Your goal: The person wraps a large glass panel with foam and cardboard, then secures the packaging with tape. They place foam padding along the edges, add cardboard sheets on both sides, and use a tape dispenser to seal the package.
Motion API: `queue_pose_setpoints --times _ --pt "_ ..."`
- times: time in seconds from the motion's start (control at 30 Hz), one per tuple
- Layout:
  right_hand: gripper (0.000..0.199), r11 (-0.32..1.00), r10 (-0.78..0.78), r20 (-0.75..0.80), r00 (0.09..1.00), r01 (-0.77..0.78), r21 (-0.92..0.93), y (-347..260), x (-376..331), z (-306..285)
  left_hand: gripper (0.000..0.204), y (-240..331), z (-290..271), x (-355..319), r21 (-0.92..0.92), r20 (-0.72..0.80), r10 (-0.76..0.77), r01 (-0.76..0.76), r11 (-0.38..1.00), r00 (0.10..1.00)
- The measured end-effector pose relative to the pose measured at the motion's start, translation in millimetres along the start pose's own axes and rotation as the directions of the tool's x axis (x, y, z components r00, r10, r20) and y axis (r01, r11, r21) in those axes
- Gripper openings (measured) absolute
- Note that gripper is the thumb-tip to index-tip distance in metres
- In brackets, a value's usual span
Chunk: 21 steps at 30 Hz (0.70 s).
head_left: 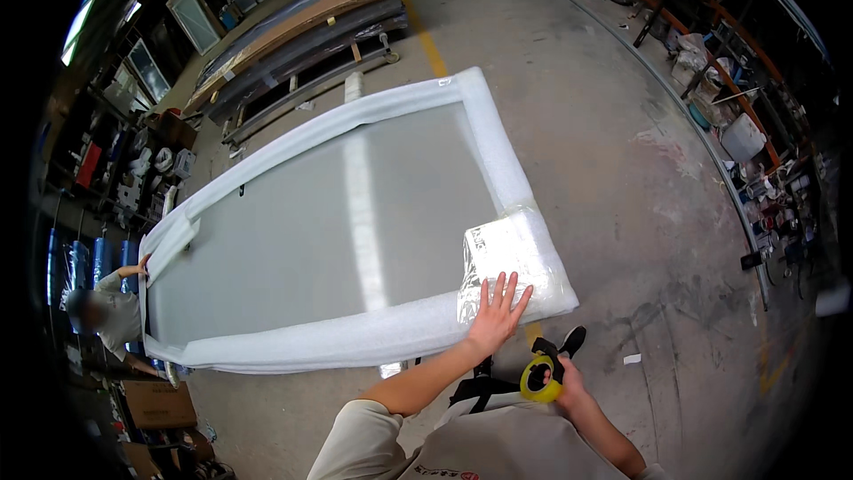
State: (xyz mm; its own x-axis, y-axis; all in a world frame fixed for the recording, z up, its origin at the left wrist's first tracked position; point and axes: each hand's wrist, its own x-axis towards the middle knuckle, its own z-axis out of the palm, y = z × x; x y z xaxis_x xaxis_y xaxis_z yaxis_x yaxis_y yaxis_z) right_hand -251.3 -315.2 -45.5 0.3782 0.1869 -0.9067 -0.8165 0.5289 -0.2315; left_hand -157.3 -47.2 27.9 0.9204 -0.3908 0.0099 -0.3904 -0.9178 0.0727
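Note:
My left hand lies with its fingers spread on the near right corner of a large framed glass panel. White foam wrap runs around the panel's edges. Under the fingers, a white sheet and shiny clear film cover that corner. Close to my body, my right hand grips a tape dispenser with a yellow roll, held apart from the panel. I cannot make out the tape's loose end.
At the panel's far left end, another person has a hand on the foam edge. A stack of long wrapped panels rests on a rack beyond. Cluttered shelving lines the right side; a cardboard box stands at lower left.

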Motion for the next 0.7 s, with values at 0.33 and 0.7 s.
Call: queue_pose_setpoints --times 0.33,0.7 --pt "0.032 0.533 -0.842 0.162 0.515 0.748 0.395 -439.4 -84.8 -18.0 0.105 22.8 6.3 -10.2 0.041 -0.039 -0.069 0.071 0.997 0.997" --pt "0.079 -0.971 -0.102 0.545 -0.832 0.203 0.128 -542.3 -293.8 189.8 0.094 136.7 50.0 -16.7 -0.109 -0.214 -0.702 0.697 0.708 0.679"
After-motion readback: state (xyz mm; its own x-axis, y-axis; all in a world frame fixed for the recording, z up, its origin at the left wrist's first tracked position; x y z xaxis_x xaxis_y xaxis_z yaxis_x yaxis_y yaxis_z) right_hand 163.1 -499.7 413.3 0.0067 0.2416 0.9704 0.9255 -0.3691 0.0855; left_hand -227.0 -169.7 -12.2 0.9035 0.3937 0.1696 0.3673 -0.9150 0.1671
